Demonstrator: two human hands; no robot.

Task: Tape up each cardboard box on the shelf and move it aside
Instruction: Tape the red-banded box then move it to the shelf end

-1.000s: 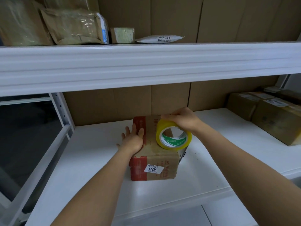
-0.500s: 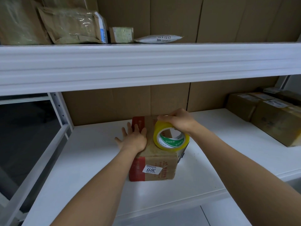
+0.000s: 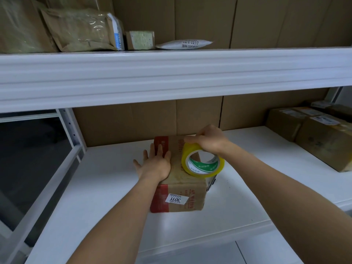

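While the left hand (image 3: 155, 164) lies flat with fingers spread on the near-left part of the cardboard box (image 3: 179, 180), the right hand (image 3: 208, 141) curls over the top of the tape roll (image 3: 202, 162) and grips it, holding it on edge against the box lid at the centre of the frame. Both hands sit directly on the box, the right one reaching farther toward the back. Seen from here, the box's long axis seems to run away from the person, so a strip pulled toward the near edge would follow the lid's length; whether tape is already stuck down at the far end cannot be told. Brown corrugated board with red printed bands and a small white label (image 3: 176, 199) makes up the box, whose top looks slightly dented. Glossy yellow film wraps the roll's green-and-white core. Smooth and white, the shelf (image 3: 106, 187) carries other boxes (image 3: 320, 138) well apart at the right edge.
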